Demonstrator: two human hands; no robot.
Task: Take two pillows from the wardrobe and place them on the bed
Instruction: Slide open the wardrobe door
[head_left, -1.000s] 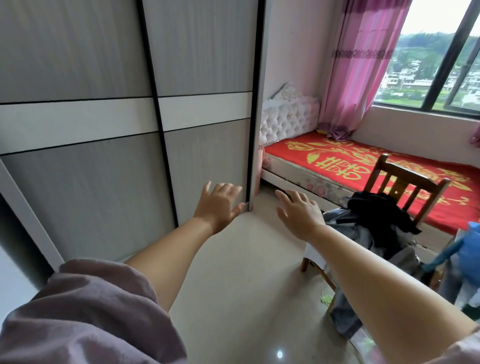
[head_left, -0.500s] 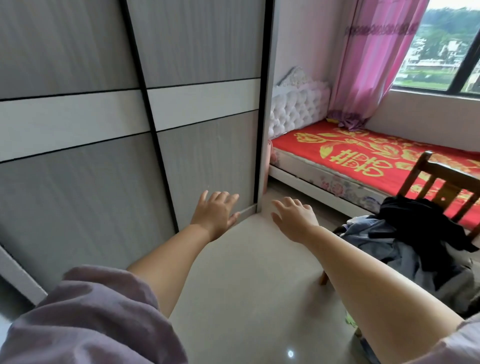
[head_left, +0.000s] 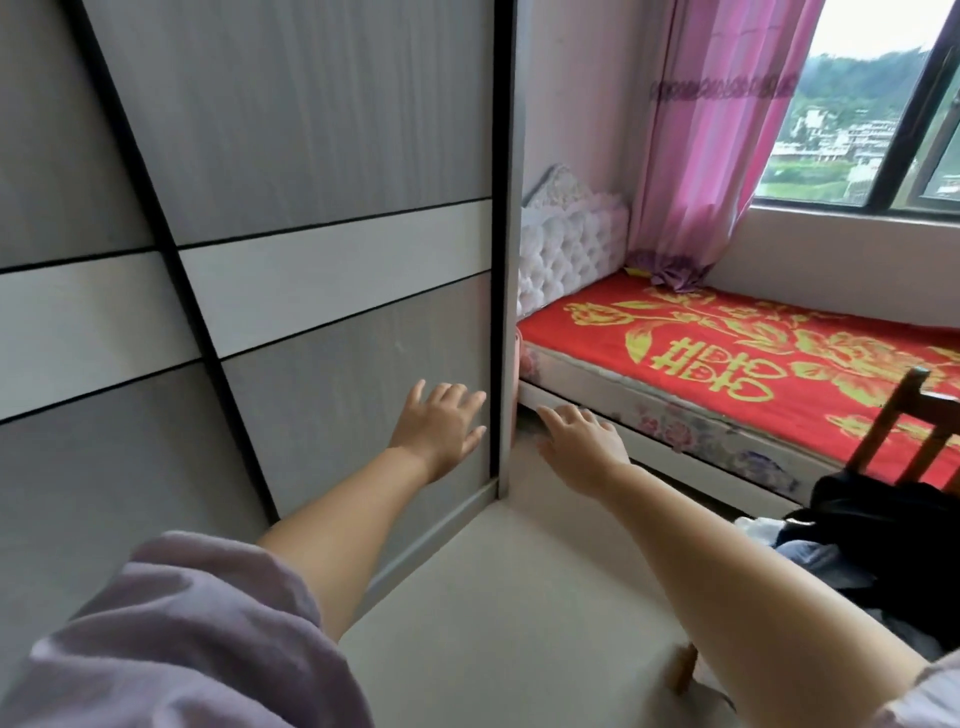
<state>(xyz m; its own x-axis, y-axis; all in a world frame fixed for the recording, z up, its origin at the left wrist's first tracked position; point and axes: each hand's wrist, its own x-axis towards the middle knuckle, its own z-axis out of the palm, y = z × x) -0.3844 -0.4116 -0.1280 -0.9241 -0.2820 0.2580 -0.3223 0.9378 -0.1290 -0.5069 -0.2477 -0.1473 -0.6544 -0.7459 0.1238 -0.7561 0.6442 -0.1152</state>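
Wardrobe: grey wood-grain sliding doors, white band, black trim, shut; pillows not visible. My left hand spread flat, empty, at its right door edge; right hand open, empty, beside. Bed: red-gold cover, tufted white headboard. Pale glossy floor.

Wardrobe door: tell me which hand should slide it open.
Left, probably. The left hand is spread over the closed wardrobe door near its right edge; contact is unclear. The right hand reaches past the wardrobe's corner toward the bed.
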